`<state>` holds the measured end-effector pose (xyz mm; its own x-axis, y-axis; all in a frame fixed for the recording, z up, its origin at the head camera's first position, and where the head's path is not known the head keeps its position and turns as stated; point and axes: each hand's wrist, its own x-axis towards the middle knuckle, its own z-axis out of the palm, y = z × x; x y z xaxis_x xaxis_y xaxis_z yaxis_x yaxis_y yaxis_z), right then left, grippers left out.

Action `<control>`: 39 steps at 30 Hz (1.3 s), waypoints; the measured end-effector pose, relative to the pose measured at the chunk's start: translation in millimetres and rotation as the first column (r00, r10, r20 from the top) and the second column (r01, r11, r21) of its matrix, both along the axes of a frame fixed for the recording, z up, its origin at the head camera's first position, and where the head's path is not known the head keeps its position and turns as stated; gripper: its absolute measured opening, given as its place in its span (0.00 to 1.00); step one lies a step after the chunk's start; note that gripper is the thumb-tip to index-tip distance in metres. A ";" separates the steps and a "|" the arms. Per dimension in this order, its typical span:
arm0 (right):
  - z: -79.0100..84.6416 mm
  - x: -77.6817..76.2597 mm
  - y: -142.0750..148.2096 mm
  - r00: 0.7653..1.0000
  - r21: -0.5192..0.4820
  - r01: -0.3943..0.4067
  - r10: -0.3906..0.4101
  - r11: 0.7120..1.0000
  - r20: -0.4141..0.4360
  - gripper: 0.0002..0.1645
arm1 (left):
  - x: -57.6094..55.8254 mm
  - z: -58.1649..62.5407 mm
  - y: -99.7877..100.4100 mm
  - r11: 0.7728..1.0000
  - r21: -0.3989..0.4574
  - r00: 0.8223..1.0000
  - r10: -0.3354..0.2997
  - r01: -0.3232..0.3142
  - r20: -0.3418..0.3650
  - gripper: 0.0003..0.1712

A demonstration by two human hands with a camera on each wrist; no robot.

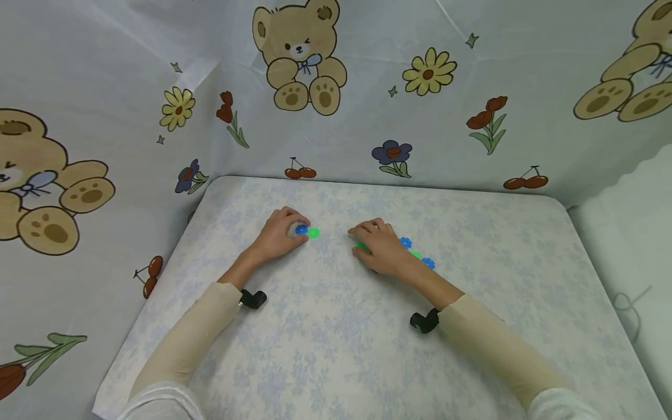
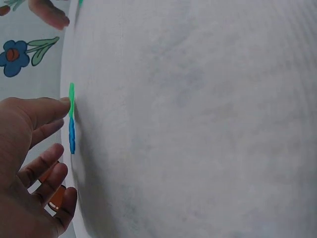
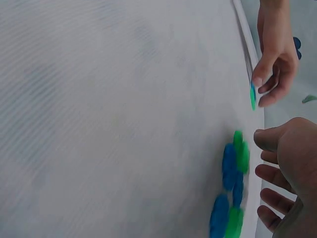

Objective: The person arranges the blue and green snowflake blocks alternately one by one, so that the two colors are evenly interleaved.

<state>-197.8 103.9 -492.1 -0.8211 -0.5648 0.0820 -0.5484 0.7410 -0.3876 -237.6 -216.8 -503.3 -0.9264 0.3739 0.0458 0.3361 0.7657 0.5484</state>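
Observation:
Two joined notched plastic discs, one blue (image 1: pixel 301 230) and one green (image 1: pixel 313 233), lie at my left hand (image 1: pixel 278 234). Thumb and index finger pinch this pair from opposite sides; in the left wrist view a fingertip meets the green disc (image 2: pixel 72 99). To the right, my right hand (image 1: pixel 380 248) hovers over a group of similar discs, its fingers spread and loosely bent. The hand covers part of the group in the head view. Green (image 3: pixel 242 153) and blue discs (image 3: pixel 229 166) show beside its thumb in the right wrist view, apart from the fingertips.
A pale, blue-patterned cloth covers the table (image 1: pixel 325 350). Behind it hangs a white curtain (image 1: pixel 362 128) printed with bears and flowers. Blue discs (image 1: pixel 428 263) of the right group stick out beyond the right hand. A thin cable (image 1: pixel 627 303) lies off the right edge.

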 end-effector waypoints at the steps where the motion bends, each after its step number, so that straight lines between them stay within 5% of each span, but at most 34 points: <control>1: -0.5 1.4 6.2 1.000 -0.009 0.005 -0.005 1.000 -0.001 0.26 | 0.4 0.4 1.2 1.000 -0.001 1.000 -0.004 0.004 -0.004 0.19; 8: 5.9 21.6 36.3 1.000 -0.019 -0.001 0.000 1.000 -0.030 0.18 | -0.9 -2.6 4.8 1.000 -0.015 1.000 -0.003 0.003 -0.003 0.17; 14: 6.7 34.3 51.5 0.998 0.015 0.000 0.000 1.000 -0.059 0.21 | -3.4 -4.7 5.5 1.000 -0.022 1.000 0.007 -0.007 -0.021 0.15; 28: -0.2 17.4 52.5 0.996 -0.002 0.086 -0.086 0.996 -0.004 0.16 | 1.8 -3.4 9.9 0.999 -0.046 1.000 0.007 -0.007 -0.007 0.17; 39: -0.9 12.4 48.3 0.993 -0.015 0.107 -0.107 0.994 -0.045 0.13 | -1.8 -7.3 11.1 1.000 -0.014 1.000 0.024 -0.024 -0.014 0.16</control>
<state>-185.4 152.2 -493.0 -0.8721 -0.4726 0.1270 -0.4834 0.7915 -0.3739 -239.4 -205.7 -510.6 -0.9343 0.3525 0.0537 0.3254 0.7813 0.5327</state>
